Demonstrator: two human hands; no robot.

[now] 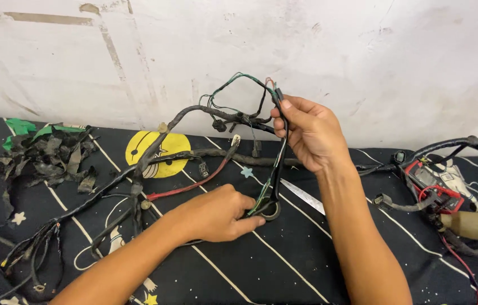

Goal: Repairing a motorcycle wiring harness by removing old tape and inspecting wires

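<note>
- The left hand point(216, 214) rests low on the dark patterned cloth point(284, 265), its fingertips pinching the bottom loop of a thin wire bundle point(275, 169).
- The right hand point(306, 133) is raised in front of the white wall point(306, 51), thumb and fingers closed on the upper end of the same bundle, so it hangs taut between both hands.
- The bundle branches from a black wiring harness point(137, 175) sprawled across the cloth.
- A heap of stripped black tape point(52, 155) lies far left.
- A red wire point(193, 183) runs beside the left hand.
- A tan connector block point(473, 226) sits far right.
</note>
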